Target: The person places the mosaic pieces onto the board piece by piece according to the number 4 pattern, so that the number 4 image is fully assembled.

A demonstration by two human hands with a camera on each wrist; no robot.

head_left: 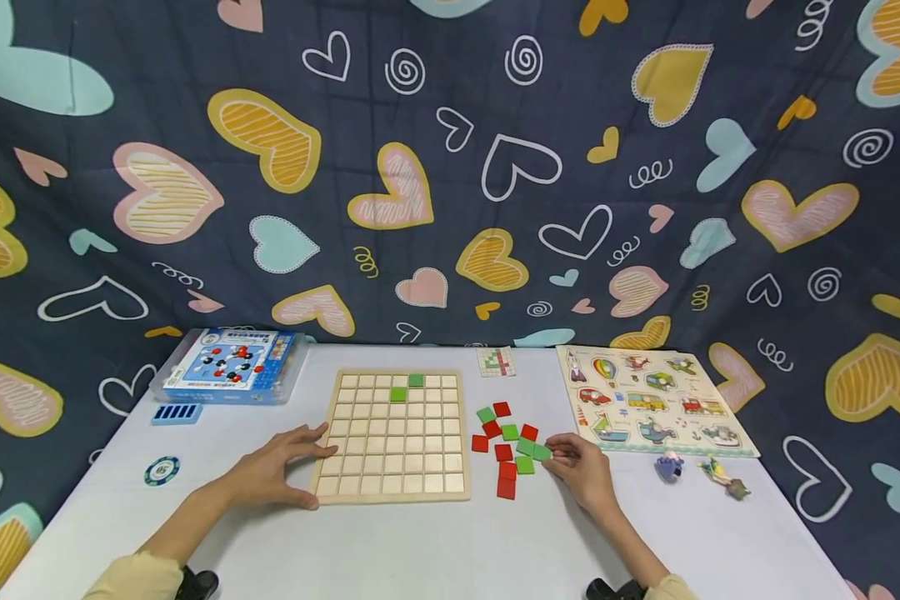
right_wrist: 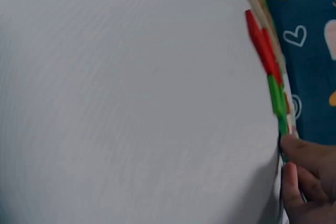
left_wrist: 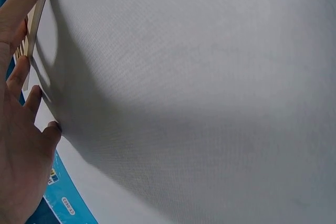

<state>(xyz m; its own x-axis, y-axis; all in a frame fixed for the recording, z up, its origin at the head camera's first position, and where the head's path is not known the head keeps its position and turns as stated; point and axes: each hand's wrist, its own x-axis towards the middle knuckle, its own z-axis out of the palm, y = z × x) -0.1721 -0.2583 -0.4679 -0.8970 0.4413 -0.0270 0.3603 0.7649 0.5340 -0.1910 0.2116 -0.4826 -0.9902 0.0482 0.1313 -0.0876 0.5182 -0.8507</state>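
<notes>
A wooden grid board lies on the table, with two green square tiles in its upper rows, one of them a green tile. My left hand rests at the board's left edge, fingers spread, thumb by the near left corner; the left wrist view also shows the hand against the board's side. To the right of the board lie several loose red and green tiles. At their right side my right hand pinches a green tile by its edge. In the right wrist view, the fingertips partly hide that tile.
A small pattern card lies behind the tiles. At the right are a picture puzzle board and two small figurines, one a blue figurine. Leftward are a boxed set, a blue slotted piece and a round chip.
</notes>
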